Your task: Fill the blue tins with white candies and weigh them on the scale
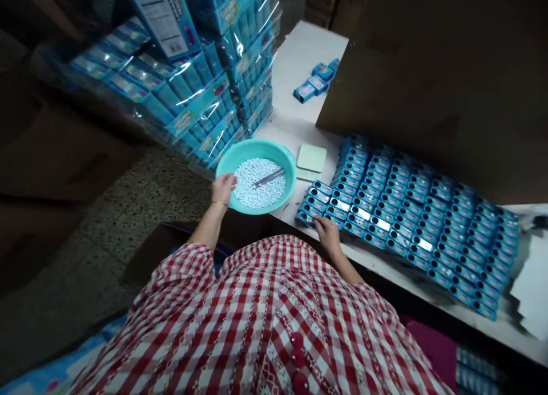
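Note:
My left hand [223,186] reaches into a turquoise bowl [282,155] of small white pellets [257,184], fingers curled down into them; what they hold is hidden. A grey metal scoop [268,178] lies across the pellets. My right hand [327,233] rests on the near left corner of a large block of small open blue boxes [411,212] on the white table [295,121], fingers bent over one box.
Shrink-wrapped stacks of blue cartons [205,81] stand left of the table. A pale green pad [311,157] lies behind the bowl. Three loose blue boxes [317,81] sit farther back. A brown cardboard wall [449,81] rises behind the boxes. White sheets [533,286] lie at right.

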`<action>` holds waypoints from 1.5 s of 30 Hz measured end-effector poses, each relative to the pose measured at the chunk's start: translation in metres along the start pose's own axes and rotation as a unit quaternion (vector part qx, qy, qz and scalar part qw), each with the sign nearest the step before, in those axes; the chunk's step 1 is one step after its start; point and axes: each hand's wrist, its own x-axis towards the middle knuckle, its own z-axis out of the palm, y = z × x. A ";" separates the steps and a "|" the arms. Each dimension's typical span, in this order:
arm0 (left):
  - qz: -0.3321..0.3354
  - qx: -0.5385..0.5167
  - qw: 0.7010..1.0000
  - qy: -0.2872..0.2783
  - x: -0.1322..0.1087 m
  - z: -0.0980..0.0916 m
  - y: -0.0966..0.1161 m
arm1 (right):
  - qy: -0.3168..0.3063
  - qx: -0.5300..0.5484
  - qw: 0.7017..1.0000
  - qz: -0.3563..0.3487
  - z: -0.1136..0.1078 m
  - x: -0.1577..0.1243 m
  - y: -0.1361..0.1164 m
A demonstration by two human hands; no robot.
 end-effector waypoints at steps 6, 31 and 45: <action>0.182 0.348 0.881 -0.265 0.015 0.046 -0.012 | 0.076 -0.146 0.986 -0.025 -0.005 0.012 -0.009; 0.140 0.283 0.942 -0.117 -0.015 0.013 -0.028 | -0.384 -0.448 0.807 -0.017 -0.027 0.237 0.011; 0.178 0.309 0.929 -0.100 -0.023 0.006 -0.031 | -0.428 -0.497 0.749 -0.092 -0.025 0.254 -0.003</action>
